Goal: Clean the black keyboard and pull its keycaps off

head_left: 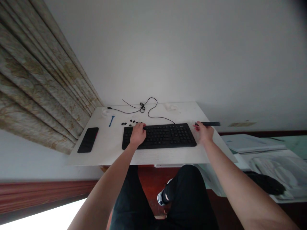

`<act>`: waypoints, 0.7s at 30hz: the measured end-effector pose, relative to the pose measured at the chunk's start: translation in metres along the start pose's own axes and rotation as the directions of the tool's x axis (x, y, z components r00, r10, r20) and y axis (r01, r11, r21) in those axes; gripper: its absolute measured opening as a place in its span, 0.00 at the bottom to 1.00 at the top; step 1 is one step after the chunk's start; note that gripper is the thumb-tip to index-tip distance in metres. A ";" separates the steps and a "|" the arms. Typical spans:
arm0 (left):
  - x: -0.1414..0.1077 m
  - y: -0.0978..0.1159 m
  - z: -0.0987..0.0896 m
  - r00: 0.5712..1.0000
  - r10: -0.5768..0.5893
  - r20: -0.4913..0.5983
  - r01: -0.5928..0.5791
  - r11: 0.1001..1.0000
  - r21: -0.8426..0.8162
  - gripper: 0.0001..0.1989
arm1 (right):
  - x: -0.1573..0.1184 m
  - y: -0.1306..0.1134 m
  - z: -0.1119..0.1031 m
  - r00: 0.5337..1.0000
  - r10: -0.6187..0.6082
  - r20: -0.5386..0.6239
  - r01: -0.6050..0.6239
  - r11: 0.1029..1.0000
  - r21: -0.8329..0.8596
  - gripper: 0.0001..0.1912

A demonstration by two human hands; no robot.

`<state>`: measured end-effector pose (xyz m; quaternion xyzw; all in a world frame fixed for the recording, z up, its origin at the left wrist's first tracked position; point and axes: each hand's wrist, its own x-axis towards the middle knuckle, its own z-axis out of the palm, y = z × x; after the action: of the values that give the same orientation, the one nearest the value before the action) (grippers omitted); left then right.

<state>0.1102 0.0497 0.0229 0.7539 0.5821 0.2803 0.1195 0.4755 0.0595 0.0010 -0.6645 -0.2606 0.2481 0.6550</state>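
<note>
A black computer keyboard (159,136) lies on the white desk (105,150). My left hand (138,134) rests on its upper left keys, and the fingers hide what they touch. Several loose black keycaps (130,122) lie just above the keyboard, close to that hand. My right hand (203,132) is past the keyboard's right end, holding a slim black pen-like object (208,124). A black cable (144,108) runs from the keyboard and is knotted near the desk's back edge. A small blue tool (111,121) lies to the left of the keycaps.
A black smartphone (88,140) lies at the desk's left side. A patterned curtain (40,83) hangs at left, with a white wall (153,48) behind the desk. Papers (254,143) lie lower at right. My black-clad legs (187,198) are below the front edge.
</note>
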 end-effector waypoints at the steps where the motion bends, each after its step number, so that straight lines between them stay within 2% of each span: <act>1: 0.000 0.000 0.000 1.000 0.002 0.003 -0.002 1.000 -0.003 0.16 | -0.001 -0.005 0.002 1.000 -0.011 -0.014 0.011 1.000 -0.005 0.12; 3: 0.000 0.000 0.001 1.000 0.003 0.009 -0.003 1.000 -0.003 0.16 | -0.009 -0.018 0.009 0.996 -0.087 -0.027 0.085 0.995 -0.046 0.13; 4: 0.000 0.000 0.001 1.000 0.003 0.013 -0.003 1.000 0.000 0.16 | -0.017 -0.025 0.016 0.991 -0.131 0.003 0.131 0.989 -0.067 0.13; 6: 0.000 0.000 0.001 1.000 0.008 0.020 -0.008 1.000 0.005 0.16 | -0.039 -0.039 0.036 0.972 -0.174 0.158 0.188 0.979 -0.076 0.14; 9: 0.000 0.000 0.002 0.999 0.027 0.036 -0.028 0.999 0.020 0.16 | -0.083 -0.057 0.075 0.868 -0.110 0.484 0.170 0.982 -0.083 0.15; 12: 0.000 0.001 0.001 0.999 0.033 0.039 -0.034 0.999 0.028 0.18 | -0.120 -0.068 0.110 0.747 -0.054 0.663 0.201 0.968 -0.149 0.13; 14: -0.001 0.002 0.000 0.999 0.032 0.027 -0.033 0.999 0.029 0.20 | -0.135 -0.072 0.127 0.681 -0.055 0.730 0.282 0.940 -0.193 0.12; 16: -0.001 0.003 0.000 0.999 0.031 0.017 -0.031 0.999 0.032 0.21 | -0.141 -0.074 0.138 0.646 -0.076 0.759 0.379 0.895 -0.233 0.12; 21: -0.001 0.004 -0.002 0.999 0.023 0.027 -0.025 0.999 0.048 0.20 | -0.144 -0.076 0.148 0.623 -0.120 0.773 0.544 0.777 -0.318 0.15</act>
<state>0.1124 0.0472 0.0264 0.7671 0.5780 0.2575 0.1053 0.2678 0.0734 0.0727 -0.6021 -0.6745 0.2739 0.3278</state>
